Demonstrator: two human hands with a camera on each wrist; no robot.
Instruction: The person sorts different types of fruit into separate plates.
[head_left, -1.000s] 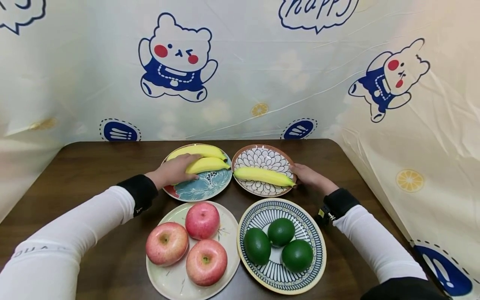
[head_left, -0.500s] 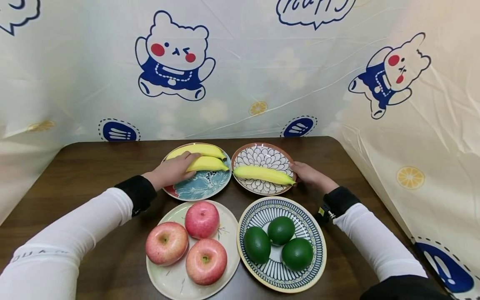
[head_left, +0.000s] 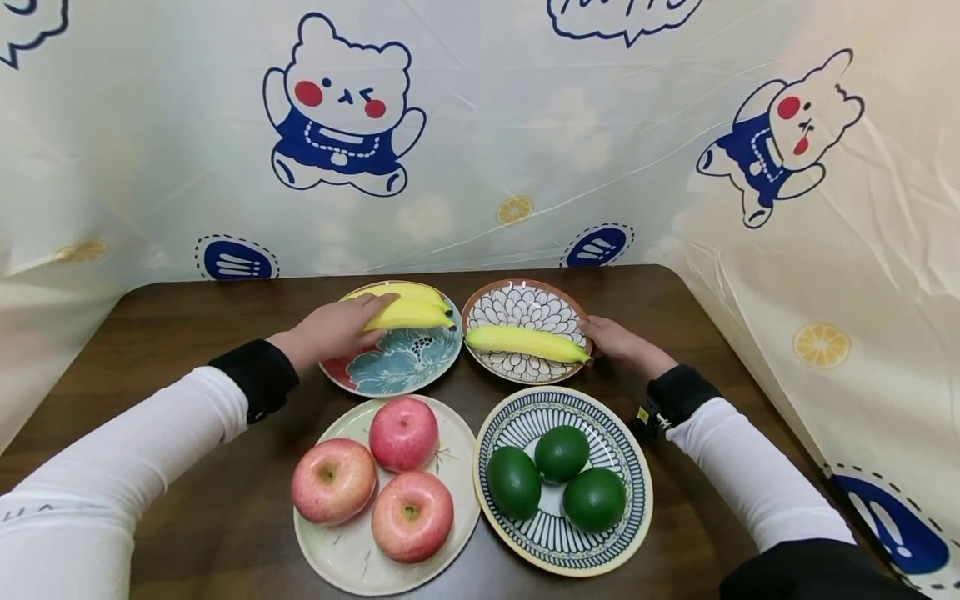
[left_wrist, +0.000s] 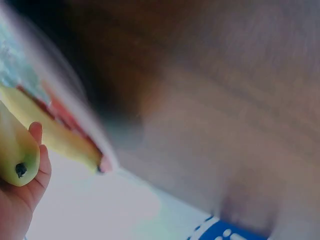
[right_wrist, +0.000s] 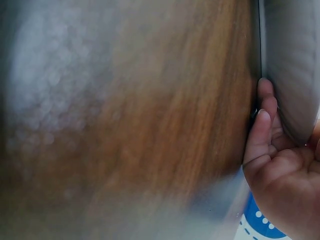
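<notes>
My left hand (head_left: 330, 332) grips a yellow banana (head_left: 411, 315) over the teal floral plate (head_left: 401, 371) at the back left. In the left wrist view the fingers curl round this banana's body, its dark end (left_wrist: 20, 170) showing. Behind it a second banana (head_left: 408, 291) lies on the same plate, partly covered by the hand. My right hand (head_left: 618, 343) holds the right edge of the brown-rimmed petal-pattern plate (head_left: 525, 310); in the right wrist view its fingers (right_wrist: 260, 132) reach under the plate's pale underside (right_wrist: 295, 60). One banana (head_left: 525, 342) lies across that plate.
A cream plate (head_left: 352, 567) in front left bears three red apples (head_left: 412, 517). Beside it, a blue-and-white plate (head_left: 637, 500) carries three dark green fruits (head_left: 594, 500). All stand on a brown wooden table (head_left: 202, 317), with a printed cloth (head_left: 480, 125) hanging behind and to the right.
The left hand has lifted the nearer banana and shifted slightly back and left; the banana now overlaps the other one more. The right hand stays at its plate's edge. The head view has tilted slightly.
</notes>
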